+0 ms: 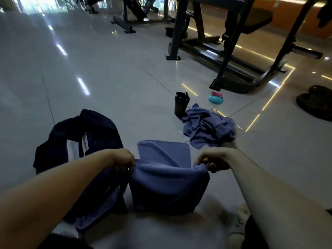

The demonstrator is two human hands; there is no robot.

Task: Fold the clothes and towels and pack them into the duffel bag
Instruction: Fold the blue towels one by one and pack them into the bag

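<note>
Fold step in progress. Dark navy item (pixel 59 141), bag or garment unclear, lying L of blue towel (pixel 167 182). Towel's far half resting on floor (pixel 107 83). Crumpled towel (pixel 210 128) waiting beyond. L hand (pixel 124 159), R hand (pixel 212 160) each pinching near edge. Next: carrying edge fwd, aligning corners.

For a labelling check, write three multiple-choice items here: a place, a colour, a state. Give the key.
1. The black shaker bottle stands: A on the floor beside the crumpled blue cloth; B on a bench; C in a hand.
2. The held towel is: A white; B blue; C red.
3. The towel is gripped by: A neither hand; B one hand only; C the left hand and the right hand.
Key: 1 A, it stands on the tiles by the heap. 2 B, its cloth shows blue. 3 C, both pinch its upper edge.
</note>
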